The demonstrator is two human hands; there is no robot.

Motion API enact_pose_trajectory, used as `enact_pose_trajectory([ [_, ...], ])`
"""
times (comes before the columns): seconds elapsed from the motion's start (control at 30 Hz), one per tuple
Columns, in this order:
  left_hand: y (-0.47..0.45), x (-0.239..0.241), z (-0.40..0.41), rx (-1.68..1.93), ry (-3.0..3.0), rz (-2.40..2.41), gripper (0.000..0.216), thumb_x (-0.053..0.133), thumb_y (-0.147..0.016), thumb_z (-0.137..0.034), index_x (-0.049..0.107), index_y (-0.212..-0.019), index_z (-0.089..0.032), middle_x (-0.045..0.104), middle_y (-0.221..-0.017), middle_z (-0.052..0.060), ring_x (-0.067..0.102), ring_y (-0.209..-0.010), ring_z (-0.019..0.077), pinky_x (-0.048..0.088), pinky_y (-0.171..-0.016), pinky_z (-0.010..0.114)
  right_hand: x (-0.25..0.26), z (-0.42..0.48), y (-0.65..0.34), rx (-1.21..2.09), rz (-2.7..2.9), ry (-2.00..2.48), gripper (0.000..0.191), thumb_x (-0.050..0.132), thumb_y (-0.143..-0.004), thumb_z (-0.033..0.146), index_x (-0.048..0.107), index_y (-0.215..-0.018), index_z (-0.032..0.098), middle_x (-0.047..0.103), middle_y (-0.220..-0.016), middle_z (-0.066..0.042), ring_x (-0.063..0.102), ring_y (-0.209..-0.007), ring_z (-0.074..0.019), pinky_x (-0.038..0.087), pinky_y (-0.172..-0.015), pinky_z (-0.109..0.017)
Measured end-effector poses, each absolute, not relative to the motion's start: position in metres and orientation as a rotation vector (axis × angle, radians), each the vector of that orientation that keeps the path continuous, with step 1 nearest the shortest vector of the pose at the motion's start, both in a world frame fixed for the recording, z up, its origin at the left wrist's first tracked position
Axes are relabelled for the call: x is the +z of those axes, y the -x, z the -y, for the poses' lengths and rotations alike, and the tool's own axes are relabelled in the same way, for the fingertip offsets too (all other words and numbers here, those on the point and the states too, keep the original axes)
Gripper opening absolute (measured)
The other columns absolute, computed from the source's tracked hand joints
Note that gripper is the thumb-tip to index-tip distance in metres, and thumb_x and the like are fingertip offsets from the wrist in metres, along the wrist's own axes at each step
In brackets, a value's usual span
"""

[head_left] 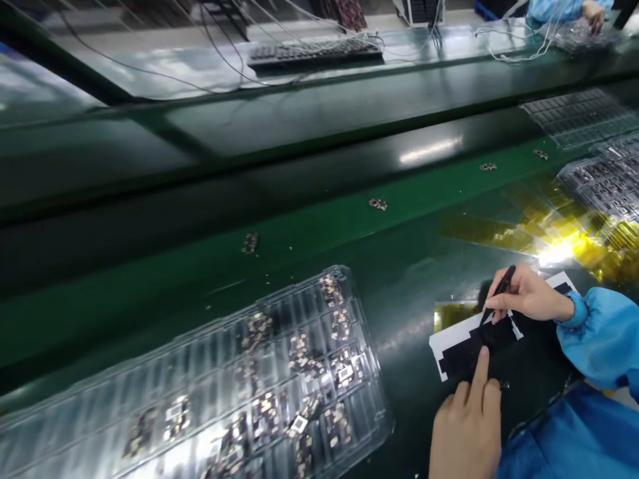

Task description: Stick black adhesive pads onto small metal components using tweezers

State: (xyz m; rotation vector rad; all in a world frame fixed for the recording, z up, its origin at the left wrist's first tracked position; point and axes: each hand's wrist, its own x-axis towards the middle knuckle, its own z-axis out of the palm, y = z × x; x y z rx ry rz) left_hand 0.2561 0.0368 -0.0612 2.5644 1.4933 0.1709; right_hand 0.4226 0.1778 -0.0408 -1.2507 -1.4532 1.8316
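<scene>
My right hand (pixel 526 296) pinches black tweezers (pixel 499 293), their tip down on a white sheet with black patches (pixel 462 349) lying on the green bench. My left hand (pixel 466 426) is mostly curled, its index finger stretched out and pressing the sheet's near edge. Both arms wear blue sleeves. A clear plastic tray (pixel 364 313) holding several small circuit parts lies to the left of my hands.
Small parts (pixel 378 203) lie spaced along the green belt. Yellow film strips (pixel 544 233) and more stacked trays (pixel 606 183) sit at the right. A keyboard (pixel 314 52) and cables lie on the far bench. Another person's hand (pixel 593 13) works at top right.
</scene>
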Motion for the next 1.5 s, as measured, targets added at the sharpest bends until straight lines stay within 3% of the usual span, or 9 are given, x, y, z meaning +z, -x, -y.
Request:
enact_pose_trajectory([
  [0.3, -0.260, -0.060, -0.051, -0.023, -2.433, -1.650, 0.020, 0.040, -0.085, -0.012, 0.056, -0.076, -0.020, 0.048, -0.133, 0.006, 0.061, -0.066, 0.0181, 0.050, -0.047, 0.030, -0.060, -0.178, -0.412, 1.888, 1.456, 1.239, 0.035, 0.073, -0.064, 0.042, 0.057, -0.072, 0.012, 0.062, -0.052, 0.000, 0.063, -0.051, -0.0139, 0.052, -0.051, -0.024],
  [0.93, -0.257, -0.058, -0.053, -0.053, -2.317, -1.568, 0.019, 0.039, -0.084, -0.009, 0.053, -0.077, -0.020, 0.041, -0.139, 0.006, 0.064, -0.075, 0.0176, 0.054, -0.062, 0.033, -0.065, -0.180, -0.410, 1.977, 1.416, 1.243, 0.034, 0.078, -0.058, 0.036, 0.057, -0.070, 0.013, 0.061, -0.055, 0.001, 0.064, -0.053, -0.0132, 0.052, -0.051, -0.022],
  [1.37, -0.256, -0.059, -0.054, 0.015, -2.312, -1.560, 0.020, 0.037, -0.085, -0.010, 0.054, -0.077, -0.019, 0.045, -0.136, 0.011, 0.065, -0.074, 0.0198, 0.054, -0.061, 0.035, -0.065, -0.178, -0.409, 1.960, 1.387, 1.216, 0.033, 0.078, -0.058, 0.036, 0.057, -0.067, 0.012, 0.060, -0.051, 0.001, 0.063, -0.051, -0.0132, 0.050, -0.048, -0.021],
  [1.5, -0.250, -0.061, -0.052, 0.206, -2.182, -1.539, 0.023, 0.036, -0.088, -0.015, 0.056, -0.076, -0.018, 0.049, -0.132, 0.014, 0.065, -0.075, 0.0202, 0.053, -0.063, 0.034, -0.064, -0.179, -0.410, 1.953, 1.322, 1.221, 0.034, 0.079, -0.057, 0.036, 0.058, -0.067, 0.011, 0.061, -0.050, 0.000, 0.063, -0.049, -0.0136, 0.049, -0.045, -0.020],
])
